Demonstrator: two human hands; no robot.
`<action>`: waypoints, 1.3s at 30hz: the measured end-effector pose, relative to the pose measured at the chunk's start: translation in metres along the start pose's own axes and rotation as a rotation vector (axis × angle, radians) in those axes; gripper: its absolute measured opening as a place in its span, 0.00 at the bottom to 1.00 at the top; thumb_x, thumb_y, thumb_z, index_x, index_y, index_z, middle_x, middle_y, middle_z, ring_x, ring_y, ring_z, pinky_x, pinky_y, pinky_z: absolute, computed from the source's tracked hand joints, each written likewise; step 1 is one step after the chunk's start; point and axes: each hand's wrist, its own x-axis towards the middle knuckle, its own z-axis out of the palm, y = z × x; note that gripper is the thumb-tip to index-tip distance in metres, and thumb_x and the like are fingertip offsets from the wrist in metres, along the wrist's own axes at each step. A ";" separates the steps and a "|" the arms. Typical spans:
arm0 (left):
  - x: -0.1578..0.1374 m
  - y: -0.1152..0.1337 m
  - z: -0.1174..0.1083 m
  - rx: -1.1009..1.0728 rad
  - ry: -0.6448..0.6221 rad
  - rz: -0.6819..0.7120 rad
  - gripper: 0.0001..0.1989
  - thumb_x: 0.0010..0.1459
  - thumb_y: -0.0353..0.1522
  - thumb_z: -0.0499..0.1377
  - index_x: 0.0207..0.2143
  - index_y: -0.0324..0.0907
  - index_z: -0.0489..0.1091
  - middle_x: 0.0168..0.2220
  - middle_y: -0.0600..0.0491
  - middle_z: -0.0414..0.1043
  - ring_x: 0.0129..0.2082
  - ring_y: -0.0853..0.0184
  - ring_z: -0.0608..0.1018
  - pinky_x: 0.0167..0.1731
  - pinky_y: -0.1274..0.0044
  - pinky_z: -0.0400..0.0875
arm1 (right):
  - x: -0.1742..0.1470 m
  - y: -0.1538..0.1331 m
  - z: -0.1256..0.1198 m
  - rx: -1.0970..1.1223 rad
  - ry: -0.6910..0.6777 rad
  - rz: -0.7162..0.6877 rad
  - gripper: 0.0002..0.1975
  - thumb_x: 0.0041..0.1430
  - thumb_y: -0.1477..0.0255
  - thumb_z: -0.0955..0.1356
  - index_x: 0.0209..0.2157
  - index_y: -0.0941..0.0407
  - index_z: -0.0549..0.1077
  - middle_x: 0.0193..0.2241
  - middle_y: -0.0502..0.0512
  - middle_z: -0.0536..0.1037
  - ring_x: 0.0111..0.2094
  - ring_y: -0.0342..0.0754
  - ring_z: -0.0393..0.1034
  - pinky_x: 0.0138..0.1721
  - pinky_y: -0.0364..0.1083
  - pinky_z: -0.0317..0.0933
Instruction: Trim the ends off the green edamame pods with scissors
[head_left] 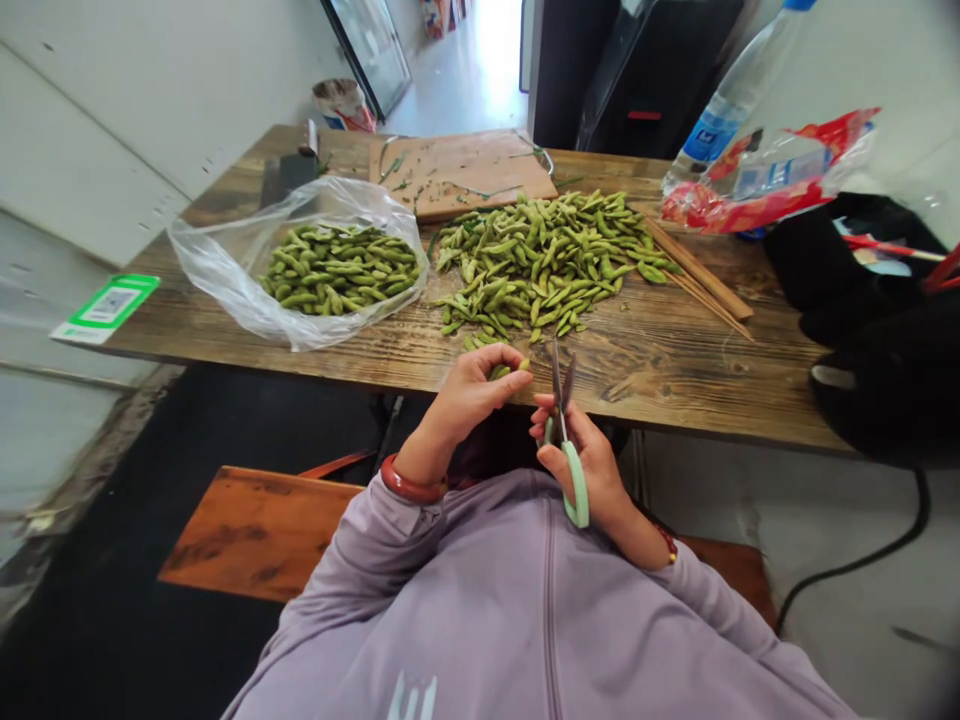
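Observation:
Between the thumb and fingers of my left hand [480, 388] are green soybean pods [498, 372], largely covered by the fingers. My right hand [589, 465] grips a pair of scissors [576, 490] with pale green handles; the blades point away from me and stand slightly apart, just right of my left fingertips. Both hands are at the table's near edge. Beyond them lies a loose heap of soybean pods [555, 250]. To its left, an open clear plastic bag [225, 275] holds more pods [337, 268].
A wooden cutting board [465, 165] with green scraps lies behind the heap on the wooden table [637, 370]. Wooden chopsticks [709, 280] lie to the right, near a water bottle [709, 130] and a red-and-clear wrapper [787, 175]. A green code card [109, 305] is at the left edge.

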 end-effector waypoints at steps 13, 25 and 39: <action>-0.017 0.015 0.002 0.351 -0.064 0.314 0.06 0.59 0.31 0.62 0.31 0.38 0.78 0.28 0.52 0.75 0.30 0.69 0.75 0.35 0.77 0.67 | 0.005 0.002 0.002 -0.187 -0.047 -0.121 0.21 0.62 0.59 0.70 0.53 0.51 0.69 0.39 0.53 0.74 0.35 0.48 0.73 0.39 0.49 0.71; -0.019 0.016 0.006 0.435 -0.057 0.399 0.07 0.59 0.28 0.61 0.28 0.38 0.74 0.25 0.54 0.71 0.28 0.71 0.72 0.33 0.78 0.65 | 0.006 -0.003 0.003 -0.206 -0.044 -0.130 0.17 0.61 0.58 0.71 0.46 0.52 0.70 0.36 0.52 0.73 0.32 0.46 0.69 0.34 0.47 0.68; -0.015 0.020 0.008 0.381 -0.059 0.337 0.08 0.59 0.28 0.60 0.26 0.39 0.73 0.25 0.55 0.72 0.28 0.70 0.72 0.34 0.77 0.66 | 0.008 -0.003 0.004 -0.241 0.004 -0.144 0.09 0.62 0.63 0.70 0.40 0.53 0.71 0.33 0.50 0.72 0.32 0.46 0.68 0.36 0.48 0.67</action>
